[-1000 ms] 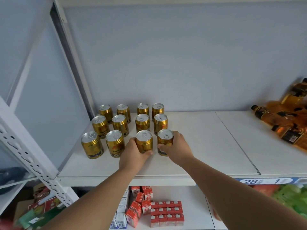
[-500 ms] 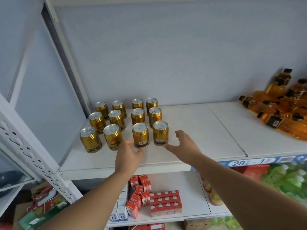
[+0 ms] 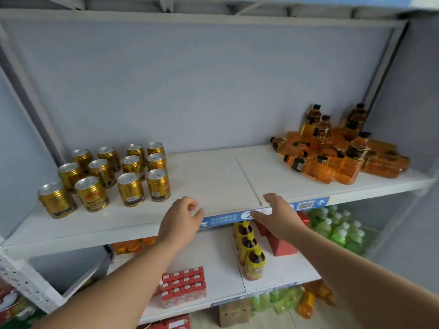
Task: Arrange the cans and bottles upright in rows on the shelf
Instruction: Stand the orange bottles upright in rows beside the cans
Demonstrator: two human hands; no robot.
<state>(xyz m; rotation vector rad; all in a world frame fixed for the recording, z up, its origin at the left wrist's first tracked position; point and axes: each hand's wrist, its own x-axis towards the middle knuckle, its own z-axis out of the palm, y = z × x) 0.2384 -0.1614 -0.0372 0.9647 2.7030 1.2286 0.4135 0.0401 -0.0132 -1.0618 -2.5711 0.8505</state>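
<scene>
Several gold cans point(image 3: 130, 189) stand upright in rows on the left of the white shelf point(image 3: 213, 181). At the right end lies a heap of orange bottles point(image 3: 332, 160) with black caps; most lie on their sides, a few at the back stand upright. My left hand point(image 3: 179, 220) hovers at the shelf's front edge, right of the cans, fingers loosely curled and holding nothing. My right hand point(image 3: 276, 216) is over the blue price strip point(image 3: 308, 205), fingers apart and empty. Both hands are apart from cans and bottles.
The lower shelf holds red cartons point(image 3: 185, 286), yellow-labelled dark bottles point(image 3: 251, 252), a red box point(image 3: 281, 245) and green bottles point(image 3: 337, 229). A perforated white upright point(image 3: 26, 279) stands at the left. A grey wall backs the shelf.
Both hands let go of the front two cans and drew back to the right along the shelf's front edge. The view swung right, bringing the bottle heap fully into sight.
</scene>
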